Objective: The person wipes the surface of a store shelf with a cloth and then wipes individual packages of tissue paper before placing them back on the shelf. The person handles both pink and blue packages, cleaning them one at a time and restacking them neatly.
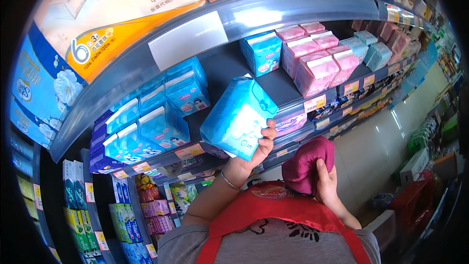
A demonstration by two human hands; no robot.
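My left hand [262,146] grips a light-blue plastic pack [238,117], apparently of sanitary pads, by its lower right side. The pack is tilted, in front of the dark shelf [214,60]. In my right hand [326,181] is a bunched maroon cloth [306,165], pinched under the thumb in front of my red apron [271,205]. To the left of the held pack stand rows of similar blue packs [161,126]. Behind it are another blue pack [262,55] and several pink packs [315,69].
Large tissue packages [121,11] sit on the upper shelf, whose curved front edge [293,7] runs above my hands. Price tags [315,103] line the shelf below. Toothpaste boxes [124,223] fill racks at lower left. A red crate [412,200] stands on the aisle floor [370,146] to the right.
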